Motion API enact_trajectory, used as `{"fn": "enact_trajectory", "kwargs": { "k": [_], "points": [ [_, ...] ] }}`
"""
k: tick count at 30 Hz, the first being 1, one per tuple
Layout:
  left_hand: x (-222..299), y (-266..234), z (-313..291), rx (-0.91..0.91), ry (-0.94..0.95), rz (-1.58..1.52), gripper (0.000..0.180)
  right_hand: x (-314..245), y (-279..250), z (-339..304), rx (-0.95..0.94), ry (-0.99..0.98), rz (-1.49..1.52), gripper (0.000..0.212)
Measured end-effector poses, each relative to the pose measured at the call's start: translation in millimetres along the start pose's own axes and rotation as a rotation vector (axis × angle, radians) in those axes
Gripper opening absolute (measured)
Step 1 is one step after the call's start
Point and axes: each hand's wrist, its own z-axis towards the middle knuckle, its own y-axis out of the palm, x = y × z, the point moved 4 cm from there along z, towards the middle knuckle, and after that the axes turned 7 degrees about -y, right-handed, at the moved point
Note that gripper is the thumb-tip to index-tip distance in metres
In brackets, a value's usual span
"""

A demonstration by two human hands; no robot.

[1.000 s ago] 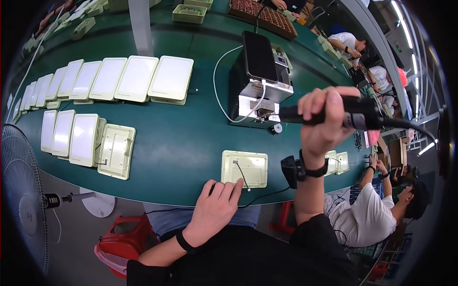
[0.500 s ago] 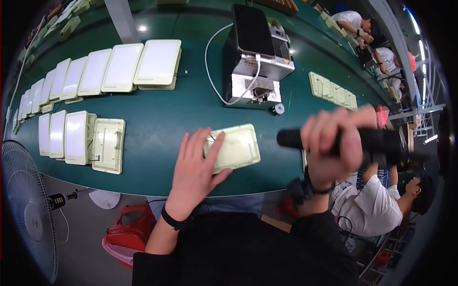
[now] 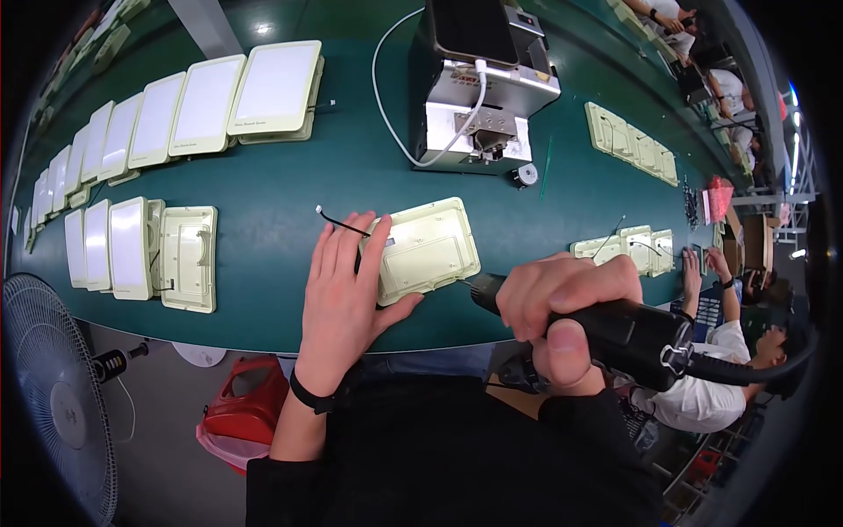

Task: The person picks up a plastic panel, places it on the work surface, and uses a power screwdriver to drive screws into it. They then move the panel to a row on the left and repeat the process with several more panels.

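Observation:
A pale cream plastic casing point(image 3: 430, 250) lies tilted on the green table in front of me, its ribbed inner side facing up. My left hand point(image 3: 338, 281) holds it at its left side, fingers laid along the edge and thumb against the near edge. From beneath those fingers a short black wire point(image 3: 341, 222) with a white plug sticks out. My right hand point(image 3: 571, 303) is wrapped round a black electric screwdriver point(image 3: 625, 335), whose thin bit points left at the casing's near right corner. Whether the bit touches a screw there cannot be made out.
Cream units with white faces point(image 3: 206, 105) line the far left, and a shorter row ends in an open casing point(image 3: 189, 259). A metal machine point(image 3: 479, 114) carries a phone point(image 3: 465, 31). More casings point(image 3: 632, 145) lie right. A fan point(image 3: 66, 408) stands left; a person point(image 3: 702, 386) works right.
My right hand has brought the screwdriver down and left to the casing's corner. My left hand has shifted a little left on the casing, and the wire now shows. The view has shifted slightly.

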Motion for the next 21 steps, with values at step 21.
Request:
{"fn": "enact_trajectory", "kwargs": {
  "k": [21],
  "points": [
    [-8, -18, 1, -0.048, 0.045, -0.048, 0.091, -11, -9, 89, 0.100, -0.390, 0.106, 0.015]
  ]
}}
